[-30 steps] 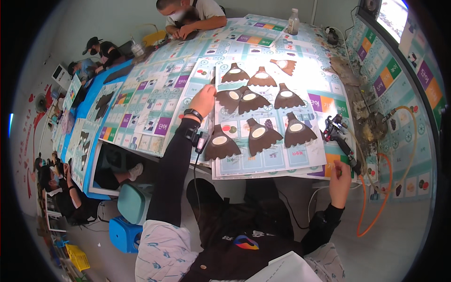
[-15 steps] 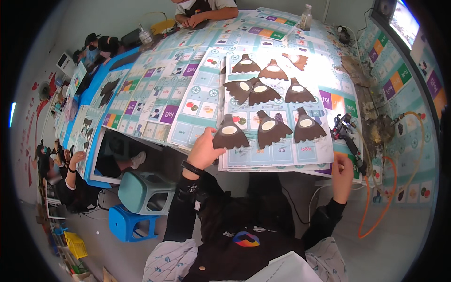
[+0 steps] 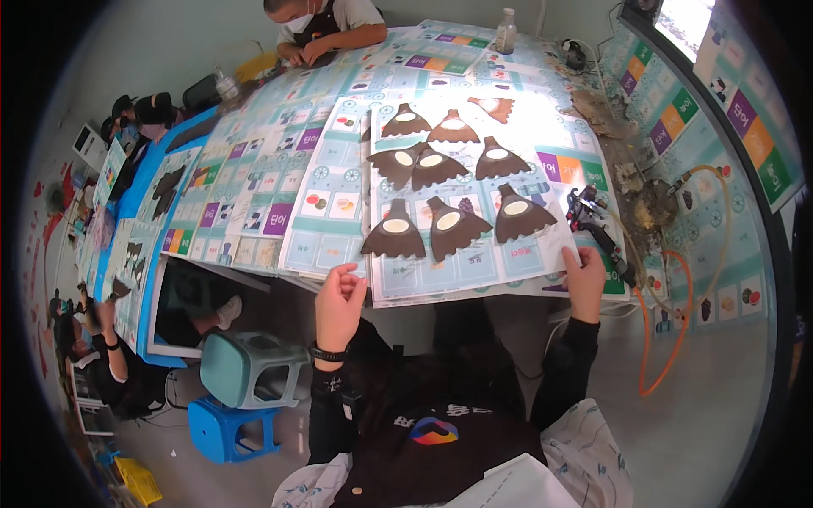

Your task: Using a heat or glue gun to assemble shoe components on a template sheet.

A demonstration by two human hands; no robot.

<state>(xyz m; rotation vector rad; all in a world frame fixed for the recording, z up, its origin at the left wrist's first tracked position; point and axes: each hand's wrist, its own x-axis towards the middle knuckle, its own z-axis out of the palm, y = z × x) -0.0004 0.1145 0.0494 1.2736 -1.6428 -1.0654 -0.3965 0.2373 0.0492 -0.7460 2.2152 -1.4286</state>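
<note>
Several dark brown skirt-shaped pieces with scalloped hems and pale ovals lie on a printed paper sheet (image 3: 474, 284) at the table's front. The front row has a left piece (image 3: 395, 237), a middle piece (image 3: 457, 227) and a right piece (image 3: 522, 216). Just off the sheet's left front corner is my left hand (image 3: 340, 306), fingers loosely bent and apart, holding nothing. My right hand (image 3: 586, 284) pinches the sheet's right front edge between thumb and fingers. Beyond it lies a black spray gun (image 3: 597, 222) with a hose.
An orange hose (image 3: 648, 372) hangs off the table's right side. A bottle (image 3: 506, 32) stands at the far edge, where a person (image 3: 326, 34) works with both hands. Stacked stools, a teal one (image 3: 246, 368) and a blue one (image 3: 224, 427), stand at left.
My left hand has let go of the front-left brown piece and drawn back to the sheet's edge. My right hand has come up to the sheet's right front edge. The view has shifted.
</note>
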